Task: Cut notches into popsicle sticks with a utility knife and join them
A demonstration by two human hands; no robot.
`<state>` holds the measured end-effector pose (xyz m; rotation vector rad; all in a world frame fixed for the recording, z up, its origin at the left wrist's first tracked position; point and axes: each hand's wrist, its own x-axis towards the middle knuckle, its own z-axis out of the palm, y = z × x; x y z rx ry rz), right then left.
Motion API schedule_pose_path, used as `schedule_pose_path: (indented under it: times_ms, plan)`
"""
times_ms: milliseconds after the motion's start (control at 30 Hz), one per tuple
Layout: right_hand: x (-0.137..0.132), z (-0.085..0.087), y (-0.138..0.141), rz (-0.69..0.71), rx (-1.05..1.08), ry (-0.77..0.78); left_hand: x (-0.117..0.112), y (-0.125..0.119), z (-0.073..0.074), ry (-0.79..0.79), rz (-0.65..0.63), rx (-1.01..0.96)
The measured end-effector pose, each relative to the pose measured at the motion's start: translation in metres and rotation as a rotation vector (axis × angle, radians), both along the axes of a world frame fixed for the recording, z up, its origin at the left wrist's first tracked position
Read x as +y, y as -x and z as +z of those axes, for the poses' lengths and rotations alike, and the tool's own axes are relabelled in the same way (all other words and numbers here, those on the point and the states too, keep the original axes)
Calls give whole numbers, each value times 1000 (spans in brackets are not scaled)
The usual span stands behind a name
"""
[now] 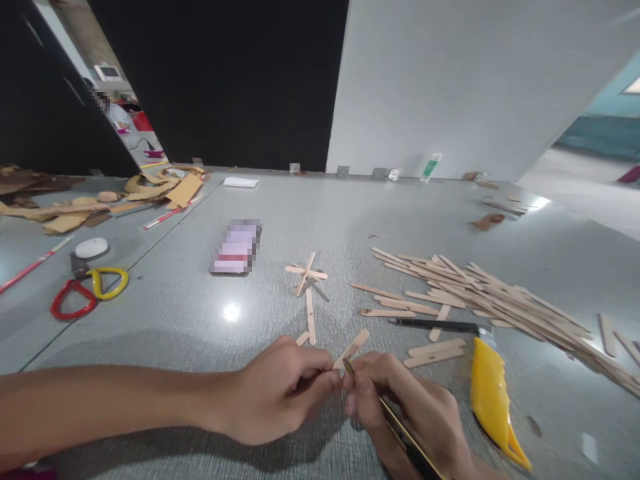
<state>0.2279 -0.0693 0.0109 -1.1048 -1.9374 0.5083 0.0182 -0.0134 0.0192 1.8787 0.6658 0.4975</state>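
My left hand [285,390] is closed in a pinch on the near end of a wooden craft stick [355,345], which slants up to the right. In my right hand [415,407] is a slim black-and-gold pen-like tool [407,437]; its tip meets the stick close to my left fingertips. I cannot make out the tip's exact kind. Just beyond my hands lies a single craft stick [311,317], with part of another [303,339] beside my left hand. Farther off, several sticks cross in a star shape [306,273].
A large pile of craft sticks [490,293] spreads across the right, near a yellow-handled tool [490,393] with a dark shaft. Scissors [90,290], a white oval object [92,248] and cardboard scraps [165,190] lie left. A phone [236,247] rests mid-table; a panel [425,87] rises behind.
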Motion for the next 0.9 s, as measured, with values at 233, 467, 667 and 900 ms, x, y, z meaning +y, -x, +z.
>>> schedule_pose_path:
  times_ms: [233,467,667,900]
  plan:
    - [-1,-2,1,-2,-34,27,2,1,-1,-94,-18,-47]
    - [1,3,4,2,34,122,6,1,-2,-11,-7,-73]
    - [0,3,8,-97,128,80,15,1,-2,307,-55,-136]
    - [-1,8,-1,-1,323,112,17,6,-2,469,-144,-224]
